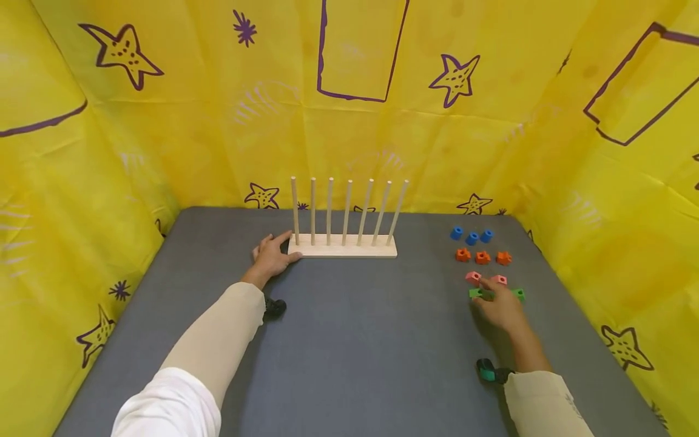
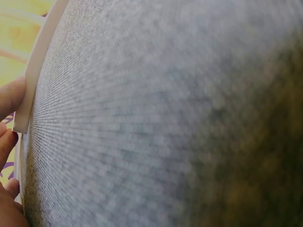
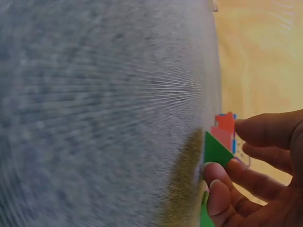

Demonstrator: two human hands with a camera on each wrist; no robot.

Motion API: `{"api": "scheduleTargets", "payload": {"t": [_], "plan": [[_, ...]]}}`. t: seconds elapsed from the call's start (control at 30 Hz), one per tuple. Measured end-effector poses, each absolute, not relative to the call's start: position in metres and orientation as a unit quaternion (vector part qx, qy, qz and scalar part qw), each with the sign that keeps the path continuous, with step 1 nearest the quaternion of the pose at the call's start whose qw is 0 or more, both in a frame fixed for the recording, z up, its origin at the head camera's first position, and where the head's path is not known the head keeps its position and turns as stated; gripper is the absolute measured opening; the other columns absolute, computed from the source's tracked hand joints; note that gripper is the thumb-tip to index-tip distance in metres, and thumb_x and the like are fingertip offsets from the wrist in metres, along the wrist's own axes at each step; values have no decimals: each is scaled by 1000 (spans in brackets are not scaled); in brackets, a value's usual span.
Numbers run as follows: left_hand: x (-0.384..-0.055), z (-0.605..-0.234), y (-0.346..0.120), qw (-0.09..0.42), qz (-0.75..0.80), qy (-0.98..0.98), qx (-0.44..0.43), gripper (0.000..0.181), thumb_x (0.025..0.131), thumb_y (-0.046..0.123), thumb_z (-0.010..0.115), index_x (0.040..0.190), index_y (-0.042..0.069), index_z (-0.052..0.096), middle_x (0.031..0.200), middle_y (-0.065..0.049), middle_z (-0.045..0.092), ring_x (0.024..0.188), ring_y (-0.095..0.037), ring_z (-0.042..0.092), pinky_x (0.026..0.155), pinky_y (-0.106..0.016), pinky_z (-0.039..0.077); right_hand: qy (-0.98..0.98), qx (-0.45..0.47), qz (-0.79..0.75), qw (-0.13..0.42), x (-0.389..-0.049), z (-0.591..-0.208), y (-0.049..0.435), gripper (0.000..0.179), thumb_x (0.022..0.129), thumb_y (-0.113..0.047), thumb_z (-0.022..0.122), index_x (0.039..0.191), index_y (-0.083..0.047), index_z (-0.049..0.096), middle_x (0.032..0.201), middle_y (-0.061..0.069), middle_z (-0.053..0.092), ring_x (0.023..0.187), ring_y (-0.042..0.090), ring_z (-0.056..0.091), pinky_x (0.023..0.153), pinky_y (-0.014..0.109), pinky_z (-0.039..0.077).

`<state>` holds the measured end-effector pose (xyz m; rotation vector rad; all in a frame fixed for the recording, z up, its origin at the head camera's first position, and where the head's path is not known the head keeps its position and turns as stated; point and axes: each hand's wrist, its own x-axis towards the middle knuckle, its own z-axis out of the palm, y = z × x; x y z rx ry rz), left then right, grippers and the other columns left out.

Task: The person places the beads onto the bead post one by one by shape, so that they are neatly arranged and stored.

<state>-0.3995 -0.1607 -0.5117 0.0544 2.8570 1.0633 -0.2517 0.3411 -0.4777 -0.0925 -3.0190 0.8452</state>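
Note:
A pale wooden peg rack (image 1: 355, 250) with several upright rods stands at the back of the grey table. My left hand (image 1: 271, 256) grips the left end of its base, thumb at the front edge and a finger behind. In the left wrist view, fingers (image 2: 12, 97) lie against the end of the base (image 2: 38, 61). My right hand (image 1: 502, 308) reaches over the green beads (image 1: 519, 295) and pink beads (image 1: 499, 280), fingers bent and apart. In the right wrist view, its fingers (image 3: 258, 182) are beside a green triangular bead (image 3: 217, 149); no hold shows. The hand partly hides the beads.
Blue beads (image 1: 472, 238) and orange beads (image 1: 482, 257) lie in rows behind the pink ones, at the table's right. A yellow patterned cloth (image 1: 349, 139) encloses the grey table (image 1: 371, 346) at the back and both sides.

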Motion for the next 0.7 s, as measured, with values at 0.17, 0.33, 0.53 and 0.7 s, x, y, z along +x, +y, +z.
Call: {"api": "scheduleTargets", "payload": {"t": [0.17, 0.33, 0.53, 0.7], "plan": [[-398, -513, -158, 51, 349, 936, 17, 74, 90, 36, 68, 152, 15, 33, 148, -22, 36, 142, -37, 7, 108, -57, 1, -966, -40, 254, -17, -252, -484, 342, 56, 89, -13, 67, 137, 7, 47, 124, 36, 51, 110, 53, 48, 88, 67, 38], [-397, -515, -156, 52, 347, 936, 21, 74, 90, 37, 68, 152, 16, 33, 148, -22, 36, 142, -37, 6, 108, -57, 1, -969, -59, 242, 2, -250, -487, 339, 45, 88, -7, 64, 129, 10, 53, 120, 32, 56, 108, 52, 50, 87, 64, 40], [-395, -518, -159, 61, 347, 936, 11, 75, 91, 36, 68, 153, 16, 32, 148, -21, 36, 143, -36, 5, 108, -57, 0, -969, -54, 239, 18, -249, -486, 333, 31, 90, -9, 63, 116, 9, 62, 110, 28, 62, 98, 47, 57, 81, 58, 46], [-396, -516, -161, 58, 348, 936, 13, 76, 91, 37, 68, 153, 16, 31, 147, -21, 37, 143, -37, 4, 108, -57, 0, -952, -7, 303, 46, -253, -465, 322, 26, 95, -8, 58, 117, 7, 58, 107, 29, 62, 94, 43, 62, 74, 51, 52]]}}
